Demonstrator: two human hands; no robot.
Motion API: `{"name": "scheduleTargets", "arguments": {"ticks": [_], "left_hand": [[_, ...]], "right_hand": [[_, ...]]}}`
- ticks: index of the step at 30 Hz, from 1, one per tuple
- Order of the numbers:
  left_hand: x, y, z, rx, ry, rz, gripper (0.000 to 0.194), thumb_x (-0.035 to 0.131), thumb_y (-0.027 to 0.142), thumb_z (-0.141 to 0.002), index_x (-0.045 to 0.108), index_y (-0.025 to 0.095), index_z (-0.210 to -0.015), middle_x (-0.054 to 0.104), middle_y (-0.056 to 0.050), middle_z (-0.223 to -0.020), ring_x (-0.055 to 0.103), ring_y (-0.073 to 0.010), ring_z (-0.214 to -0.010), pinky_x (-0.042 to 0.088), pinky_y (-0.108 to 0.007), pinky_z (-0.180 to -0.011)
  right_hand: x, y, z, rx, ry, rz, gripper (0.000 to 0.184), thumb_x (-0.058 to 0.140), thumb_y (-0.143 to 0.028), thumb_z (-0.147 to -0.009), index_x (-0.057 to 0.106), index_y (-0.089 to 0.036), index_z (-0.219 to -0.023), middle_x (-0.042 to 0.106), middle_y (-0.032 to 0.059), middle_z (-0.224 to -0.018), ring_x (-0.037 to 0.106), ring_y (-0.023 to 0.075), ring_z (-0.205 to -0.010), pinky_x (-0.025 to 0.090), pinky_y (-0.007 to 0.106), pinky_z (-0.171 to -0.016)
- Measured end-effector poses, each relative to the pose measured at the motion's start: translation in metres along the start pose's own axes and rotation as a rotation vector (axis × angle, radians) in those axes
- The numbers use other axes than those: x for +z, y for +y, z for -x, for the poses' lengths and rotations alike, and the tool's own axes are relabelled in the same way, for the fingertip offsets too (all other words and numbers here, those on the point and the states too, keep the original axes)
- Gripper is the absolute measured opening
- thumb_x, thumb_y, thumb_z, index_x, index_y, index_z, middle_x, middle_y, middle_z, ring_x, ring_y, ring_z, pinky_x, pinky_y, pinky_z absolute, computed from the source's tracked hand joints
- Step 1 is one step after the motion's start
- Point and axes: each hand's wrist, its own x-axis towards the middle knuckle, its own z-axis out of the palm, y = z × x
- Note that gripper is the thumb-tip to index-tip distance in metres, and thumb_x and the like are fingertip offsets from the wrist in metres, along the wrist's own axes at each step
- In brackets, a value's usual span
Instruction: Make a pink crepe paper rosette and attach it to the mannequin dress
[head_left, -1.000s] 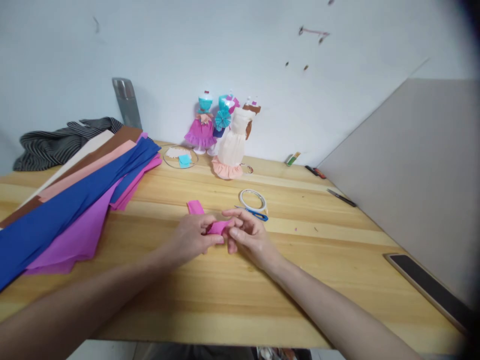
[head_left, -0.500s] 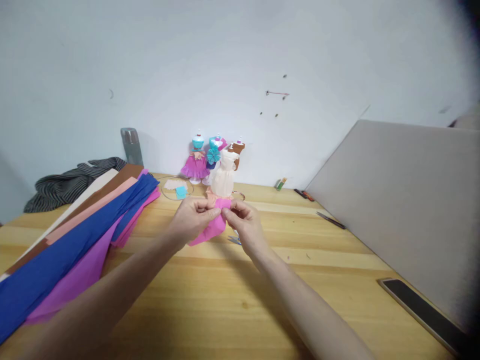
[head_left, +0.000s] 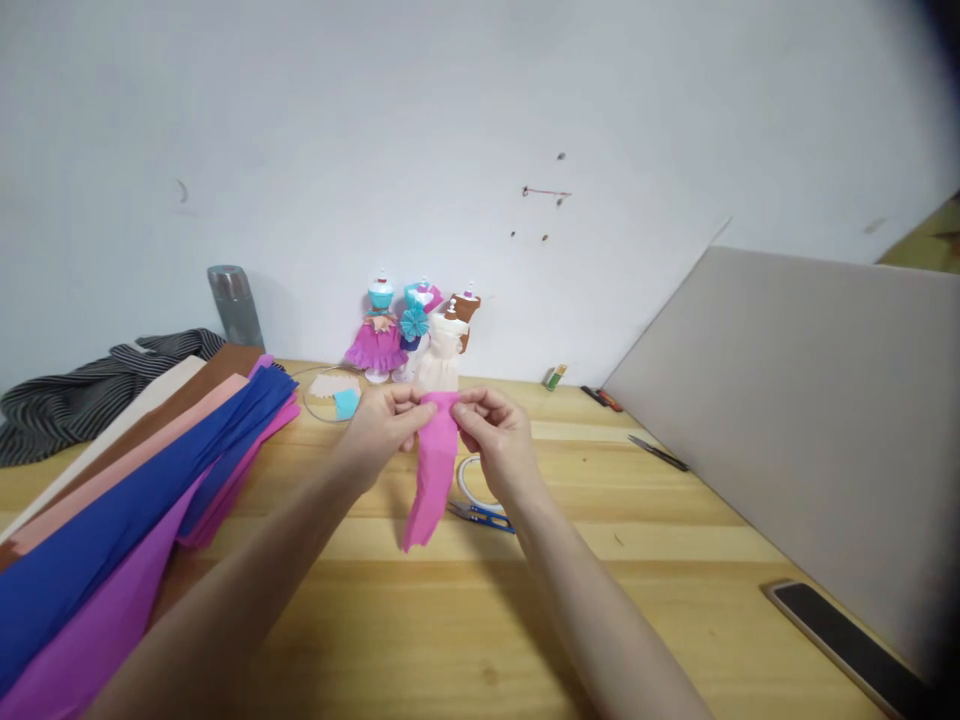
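Note:
Both my hands are raised above the wooden table (head_left: 465, 610), pinching the top edge of a pink crepe paper strip (head_left: 432, 470) that hangs straight down. My left hand (head_left: 381, 426) grips its top left corner, my right hand (head_left: 496, 436) the top right. Just behind and below the strip lie a white tape roll (head_left: 472, 476) and blue-handled snips (head_left: 484, 517). Several small mannequins in paper dresses (head_left: 416, 335) stand at the back by the wall.
Long crepe paper sheets (head_left: 127, 500) in blue, purple, pink, brown and cream lie fanned on the left. A striped cloth (head_left: 75, 395) and a metal flask (head_left: 234, 305) are behind them. A grey board (head_left: 810, 420) leans at right, a phone (head_left: 847, 640) below it, small tools (head_left: 656, 452) near it.
My hands lifted the pink strip off the table and it unfolded, now hanging down full length. The view tilted up.

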Motion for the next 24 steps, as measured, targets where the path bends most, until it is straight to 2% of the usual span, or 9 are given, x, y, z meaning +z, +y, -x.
{"name": "scheduleTargets", "arguments": {"ticks": [9,15,19,24], "left_hand": [[0.0,-0.015,-0.007,0.005,0.049,0.074,0.025,0.071,0.029,-0.064,0.067,0.011,-0.08,0.054,0.005,-0.046,0.043,-0.0053,-0.038,0.03,-0.016,-0.039],[-0.004,-0.018,-0.006,0.036,-0.022,0.101,0.023,0.072,0.028,-0.066,0.071,0.011,-0.082,0.058,0.003,-0.048,0.048,-0.0061,-0.041,0.037,-0.017,-0.043],[-0.004,-0.019,-0.005,0.032,-0.058,0.103,0.02,0.073,0.026,-0.067,0.073,0.012,-0.081,0.06,0.002,-0.049,0.049,-0.0059,-0.042,0.038,-0.016,-0.043],[-0.005,-0.018,-0.002,0.044,-0.096,0.053,0.017,0.071,0.024,-0.069,0.075,0.013,-0.082,0.064,0.0,-0.053,0.052,-0.0064,-0.044,0.038,-0.015,-0.042]], "right_hand": [[-0.009,0.001,0.0,0.022,-0.077,-0.058,0.013,0.073,-0.025,-0.066,0.064,-0.017,-0.07,0.049,-0.0085,-0.045,0.033,0.0034,-0.036,0.019,0.019,-0.038],[-0.007,-0.001,0.002,0.051,-0.063,-0.117,0.01,0.072,-0.023,-0.063,0.065,-0.018,-0.069,0.049,-0.0082,-0.044,0.033,0.0033,-0.035,0.019,0.019,-0.038],[-0.007,-0.003,0.002,0.037,-0.072,-0.147,0.007,0.07,-0.021,-0.062,0.067,-0.018,-0.067,0.048,-0.0078,-0.043,0.032,0.0033,-0.035,0.018,0.019,-0.039],[-0.013,-0.003,0.004,0.029,-0.114,-0.089,0.007,0.069,-0.024,-0.063,0.068,-0.018,-0.067,0.05,-0.006,-0.044,0.037,0.0054,-0.035,0.023,0.02,-0.038]]}}
